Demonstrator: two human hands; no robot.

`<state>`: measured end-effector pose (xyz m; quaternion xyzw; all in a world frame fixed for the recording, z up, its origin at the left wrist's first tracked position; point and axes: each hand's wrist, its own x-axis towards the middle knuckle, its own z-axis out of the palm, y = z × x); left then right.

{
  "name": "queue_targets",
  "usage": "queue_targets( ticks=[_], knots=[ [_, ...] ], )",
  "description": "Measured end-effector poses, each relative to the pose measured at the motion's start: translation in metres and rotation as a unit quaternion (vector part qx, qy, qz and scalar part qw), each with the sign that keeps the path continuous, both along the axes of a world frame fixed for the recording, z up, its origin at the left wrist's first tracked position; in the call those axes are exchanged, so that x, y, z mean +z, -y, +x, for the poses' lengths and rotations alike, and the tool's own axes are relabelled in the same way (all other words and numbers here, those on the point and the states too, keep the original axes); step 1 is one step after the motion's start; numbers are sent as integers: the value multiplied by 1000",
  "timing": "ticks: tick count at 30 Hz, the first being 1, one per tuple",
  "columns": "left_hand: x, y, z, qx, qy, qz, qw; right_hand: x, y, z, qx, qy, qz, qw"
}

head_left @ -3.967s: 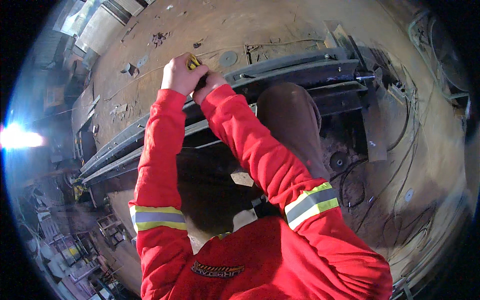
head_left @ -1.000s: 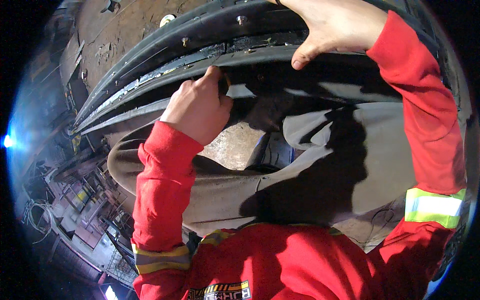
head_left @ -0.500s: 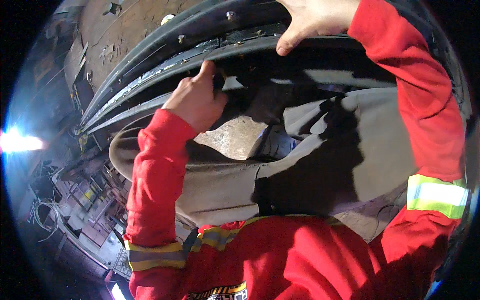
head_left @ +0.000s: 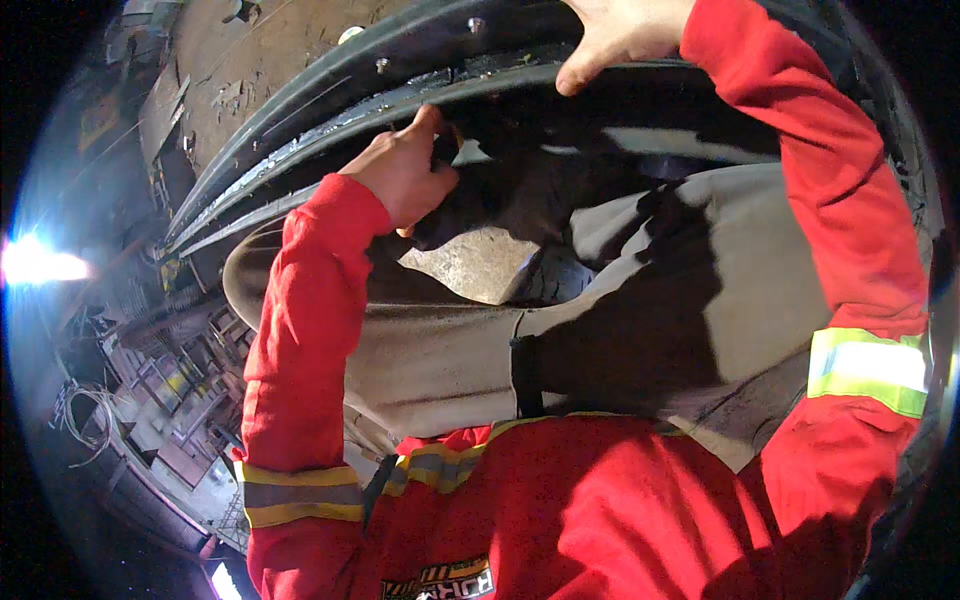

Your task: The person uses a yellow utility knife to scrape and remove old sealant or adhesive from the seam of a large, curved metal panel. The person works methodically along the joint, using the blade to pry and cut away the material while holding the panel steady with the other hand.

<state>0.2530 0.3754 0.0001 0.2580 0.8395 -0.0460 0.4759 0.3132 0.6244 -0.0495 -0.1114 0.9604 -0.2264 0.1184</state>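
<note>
A long black curved rim (head_left: 470,92) with ridges runs across the upper part of the view, bolts standing on its far band. My left hand (head_left: 405,172) is at its near edge, thumb side up, with the other fingers curled round something dark that I cannot make out. Farther right, my right hand (head_left: 628,38) rests on the rim, thumb spread away from the fingers; the fingertips are partly cut off by the top of the picture. Both arms wear red sleeves with reflective bands.
A bolt (head_left: 477,24) and another bolt (head_left: 382,65) stick up from the rim. Beyond it lies a brown, scraped surface (head_left: 290,50). My grey-beige trousers (head_left: 430,365) are below my hands. At left are a bright white light (head_left: 40,262), a coiled cable (head_left: 85,425) and cluttered floor.
My left hand has tilted and shifted slightly to the right along the rim's edge. My right hand stays on the rim with its thumb spread. The whole view has moved a little.
</note>
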Motion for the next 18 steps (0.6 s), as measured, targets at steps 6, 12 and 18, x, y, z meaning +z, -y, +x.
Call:
queue_targets(
  ticks=[6,12,18],
  knots=[
    [-4,19,-12,-51,7,33,998,-19,6,1,-24,-35,-12,999],
    [-5,10,-4,-24,8,16,1000,-7,0,0,2,-4,5,1000],
    [1,19,-9,-67,-7,13,998,-7,5,-5,-3,19,11,1000]
  ],
)
